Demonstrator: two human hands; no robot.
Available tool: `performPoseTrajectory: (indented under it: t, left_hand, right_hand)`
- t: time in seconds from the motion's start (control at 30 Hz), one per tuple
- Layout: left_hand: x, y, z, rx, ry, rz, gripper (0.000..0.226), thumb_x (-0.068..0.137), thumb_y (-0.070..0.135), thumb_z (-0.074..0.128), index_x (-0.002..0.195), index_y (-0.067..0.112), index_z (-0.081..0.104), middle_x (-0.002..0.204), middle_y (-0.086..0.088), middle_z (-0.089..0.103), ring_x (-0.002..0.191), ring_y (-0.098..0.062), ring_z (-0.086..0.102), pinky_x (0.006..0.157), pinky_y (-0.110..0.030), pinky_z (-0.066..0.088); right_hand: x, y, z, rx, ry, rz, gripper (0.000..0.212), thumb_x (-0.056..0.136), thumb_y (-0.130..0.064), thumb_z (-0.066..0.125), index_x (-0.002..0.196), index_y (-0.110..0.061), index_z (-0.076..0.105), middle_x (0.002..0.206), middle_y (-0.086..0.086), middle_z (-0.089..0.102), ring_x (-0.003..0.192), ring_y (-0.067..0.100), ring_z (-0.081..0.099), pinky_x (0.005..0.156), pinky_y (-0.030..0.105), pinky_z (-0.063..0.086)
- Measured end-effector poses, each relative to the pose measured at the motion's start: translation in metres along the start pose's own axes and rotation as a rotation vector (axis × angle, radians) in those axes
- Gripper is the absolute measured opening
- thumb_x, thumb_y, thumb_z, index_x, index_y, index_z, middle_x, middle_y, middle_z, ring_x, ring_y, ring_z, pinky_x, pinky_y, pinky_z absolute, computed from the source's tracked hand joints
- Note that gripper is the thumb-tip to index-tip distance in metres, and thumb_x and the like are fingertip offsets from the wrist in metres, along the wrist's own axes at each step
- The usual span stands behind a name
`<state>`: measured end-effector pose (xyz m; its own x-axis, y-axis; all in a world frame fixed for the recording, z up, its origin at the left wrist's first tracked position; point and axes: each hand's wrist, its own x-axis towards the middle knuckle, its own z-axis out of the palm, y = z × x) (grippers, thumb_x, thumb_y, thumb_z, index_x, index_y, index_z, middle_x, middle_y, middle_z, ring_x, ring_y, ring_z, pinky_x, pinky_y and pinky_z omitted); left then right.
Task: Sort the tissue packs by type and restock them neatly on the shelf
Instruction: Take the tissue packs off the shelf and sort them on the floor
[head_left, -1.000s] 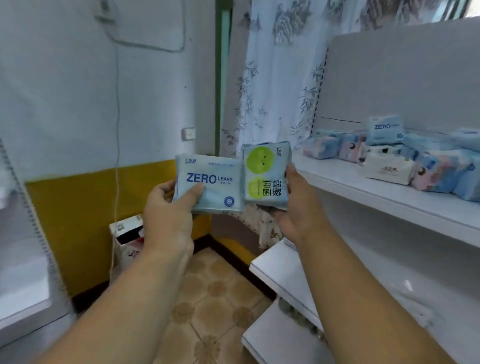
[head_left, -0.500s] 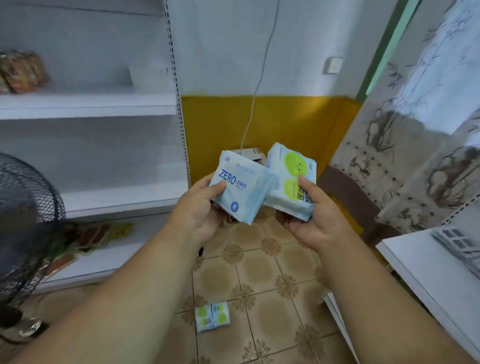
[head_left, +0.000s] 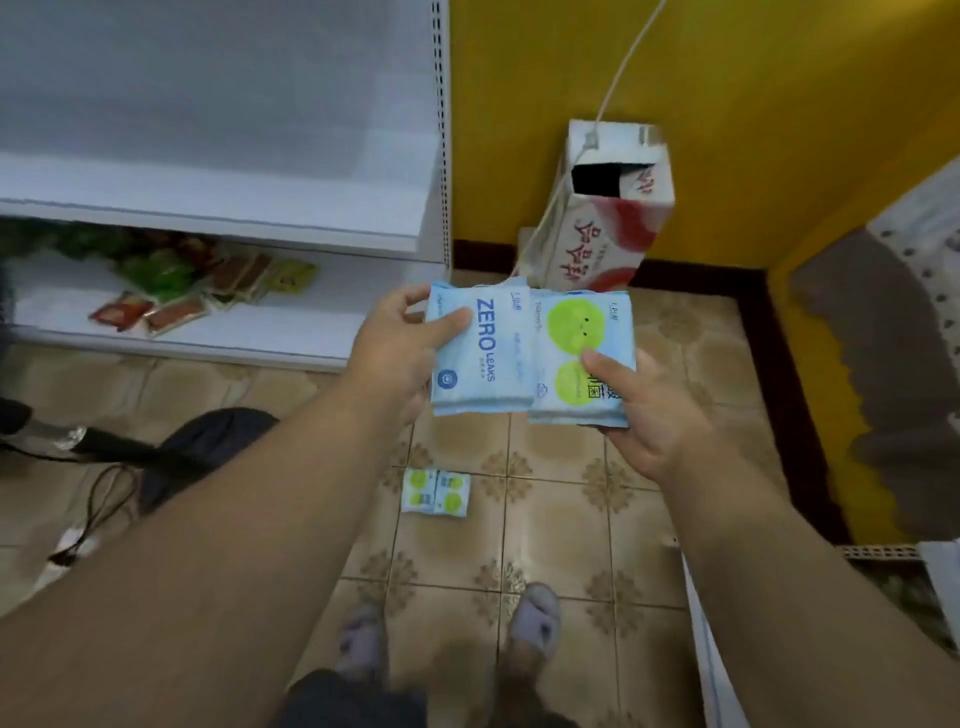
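— Tilted further down since half a second ago: more floor (head_left: 571, 499) in sight now, feet at the bottom edge, and both packs level and side by side instead of fanned.

— And the hands?

— Left hand (head_left: 395, 358) gripping the blue pack (head_left: 480, 358), thumb across its front near the word ZERO, fingers curled behind. Right hand (head_left: 644, 410) gripping the green-dot pack (head_left: 576, 348), thumb pressed on the lower green circle, fingers underneath.

— Touching each other, those two packs?

— Edges meeting, blue slightly overlapping the green-dot one at the seam. Both held in the air above the tiles, in front of the body.

— Anything else of the same kind?

— Yes: a double green-dot pack (head_left: 436, 491) lying flat on the floor, below the held ones and just ahead of the feet.

— And around?

— White shelf (head_left: 218, 213) to the left, with snack packets (head_left: 202, 291) on the lowest board. Opened carton (head_left: 608, 208) with red print standing against the yellow wall (head_left: 753, 130), a white cord (head_left: 628, 57) running down to it. Dark fan base (head_left: 93, 447) with its cable low on the left. Edge of another white shelf (head_left: 701, 649) at lower right.
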<state>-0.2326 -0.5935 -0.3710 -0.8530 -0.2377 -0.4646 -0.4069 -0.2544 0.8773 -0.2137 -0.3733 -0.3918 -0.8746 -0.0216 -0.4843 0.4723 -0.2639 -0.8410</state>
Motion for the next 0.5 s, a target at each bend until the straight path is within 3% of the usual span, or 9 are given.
performPoseTrajectory:
  t: [0.07, 0.13, 0.17, 0.23, 0.3, 0.37, 0.43, 0.5]
  left_hand:
    - [0.026, -0.029, 0.011, 0.042, 0.110, -0.011, 0.043, 0.083, 0.016, 0.079, 0.114, 0.022, 0.049, 0.100, 0.001, 0.065, 0.078, -0.023, 0.073, 0.063, -0.046, 0.061]
    - [0.051, -0.069, 0.016, 0.131, 0.163, -0.021, 0.040, 0.084, 0.023, 0.078, 0.110, 0.019, 0.047, 0.093, 0.005, 0.062, 0.074, -0.018, 0.070, 0.064, -0.043, 0.062]
    - [0.065, -0.092, 0.016, 0.190, 0.159, -0.017, 0.037, 0.086, 0.026, 0.076, 0.109, 0.016, 0.049, 0.091, 0.006, 0.062, 0.072, -0.014, 0.068, 0.062, -0.036, 0.062]
    - [0.096, -0.147, 0.014, 0.265, 0.130, -0.031, 0.031, 0.087, 0.028, 0.074, 0.108, 0.014, 0.055, 0.090, 0.004, 0.066, 0.074, -0.011, 0.068, 0.064, -0.028, 0.060]
    - [0.127, -0.209, 0.005, 0.276, 0.077, -0.099, 0.026, 0.088, 0.021, 0.073, 0.108, 0.015, 0.057, 0.099, -0.002, 0.069, 0.086, -0.020, 0.071, 0.077, -0.038, 0.061]
    - [0.155, -0.277, -0.007, 0.299, 0.026, -0.226, 0.031, 0.091, 0.009, 0.066, 0.119, 0.016, 0.055, 0.106, -0.004, 0.067, 0.093, -0.024, 0.069, 0.078, -0.040, 0.059]
    - [0.181, -0.351, -0.021, 0.307, -0.003, -0.360, 0.044, 0.091, 0.001, 0.060, 0.130, 0.020, 0.053, 0.115, -0.008, 0.066, 0.098, -0.029, 0.067, 0.077, -0.039, 0.054]
    - [0.208, -0.421, -0.033, 0.334, -0.025, -0.456, 0.052, 0.090, 0.001, 0.058, 0.133, 0.031, 0.052, 0.122, -0.011, 0.064, 0.106, -0.033, 0.064, 0.080, -0.043, 0.051]
  right_hand:
    - [0.029, 0.028, -0.011, 0.010, 0.011, 0.055, 0.049, 0.077, -0.022, 0.072, 0.125, -0.014, 0.062, 0.114, 0.006, 0.073, 0.101, 0.026, 0.071, 0.077, 0.036, 0.059]
    - [0.054, 0.062, -0.020, 0.000, 0.048, 0.085, 0.038, 0.082, -0.019, 0.073, 0.119, -0.016, 0.064, 0.108, 0.002, 0.075, 0.096, 0.022, 0.073, 0.072, 0.031, 0.059]
    - [0.067, 0.080, -0.025, -0.006, 0.079, 0.079, 0.031, 0.085, -0.017, 0.072, 0.115, -0.017, 0.064, 0.102, 0.000, 0.076, 0.092, 0.020, 0.073, 0.068, 0.028, 0.058]
    - [0.095, 0.126, -0.037, -0.047, 0.168, 0.070, 0.035, 0.087, -0.016, 0.072, 0.118, -0.016, 0.057, 0.102, 0.000, 0.076, 0.090, 0.022, 0.073, 0.066, 0.030, 0.058]
    - [0.122, 0.180, -0.050, -0.115, 0.248, 0.081, 0.044, 0.089, -0.017, 0.072, 0.127, -0.014, 0.050, 0.106, 0.003, 0.074, 0.092, 0.022, 0.073, 0.070, 0.035, 0.059]
    - [0.148, 0.240, -0.066, -0.175, 0.295, 0.117, 0.041, 0.091, -0.020, 0.069, 0.127, -0.014, 0.051, 0.108, 0.002, 0.073, 0.094, 0.020, 0.072, 0.078, 0.038, 0.059]
    - [0.172, 0.301, -0.087, -0.240, 0.327, 0.190, 0.033, 0.093, -0.025, 0.067, 0.123, -0.017, 0.056, 0.109, 0.001, 0.071, 0.091, 0.017, 0.070, 0.077, 0.029, 0.058]
    - [0.200, 0.361, -0.108, -0.283, 0.352, 0.272, 0.023, 0.096, -0.026, 0.061, 0.117, -0.018, 0.057, 0.102, 0.000, 0.069, 0.080, 0.011, 0.066, 0.061, 0.015, 0.051]
